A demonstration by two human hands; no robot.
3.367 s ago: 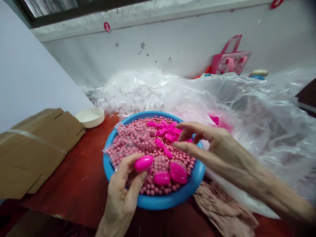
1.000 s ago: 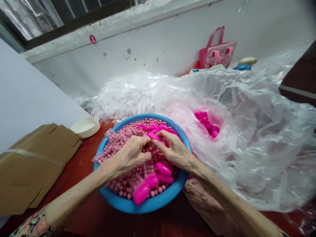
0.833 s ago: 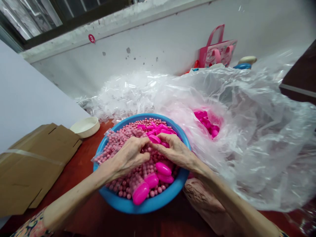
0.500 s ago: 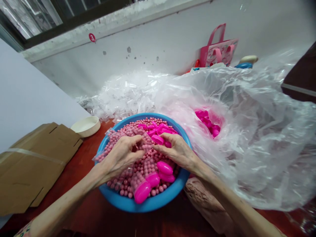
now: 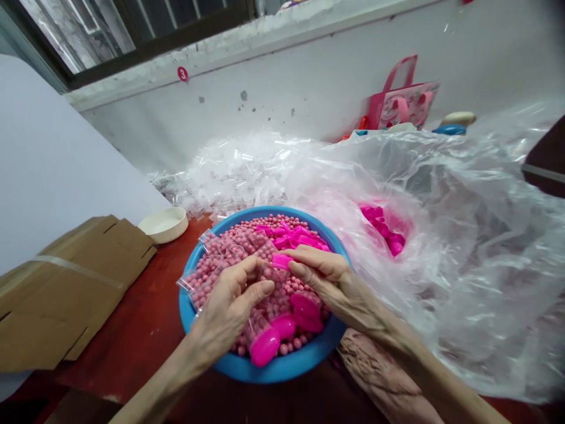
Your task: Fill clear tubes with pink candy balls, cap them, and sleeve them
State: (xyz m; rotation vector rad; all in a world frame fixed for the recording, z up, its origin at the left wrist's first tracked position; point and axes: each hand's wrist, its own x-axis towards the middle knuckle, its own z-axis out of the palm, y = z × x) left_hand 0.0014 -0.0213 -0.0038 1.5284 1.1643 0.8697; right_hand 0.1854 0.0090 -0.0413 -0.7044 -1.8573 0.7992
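A blue basin [image 5: 339, 247] full of round pink beads [image 5: 282, 221] sits in front of me. My left hand [image 5: 238, 294] is closed over it, thumb and fingers around a small clear container of beads [image 5: 268, 274], partly hidden by the fingers. With fingertips and thumb, my right hand [image 5: 326, 274] pinches a bright pink cap [image 5: 281, 261] at the top of that container. Loose pink caps [image 5: 304, 237] lie at the basin's back right. Several bead-filled clear containers rest on the beads; those at the front have pink caps [image 5: 265, 346].
Flattened cardboard [image 5: 75, 288] and a white round dish [image 5: 164, 225] are on the red table [image 5: 141, 324] at left. Clear empty containers [image 5: 238, 168] are heaped behind the basin. A large plastic bag [image 5: 477, 253] with pink caps spreads to the right, before a pink handbag [image 5: 404, 106].
My right hand has picked up a pink cap and brought it to the container at my left hand. The whole view has shifted slightly.
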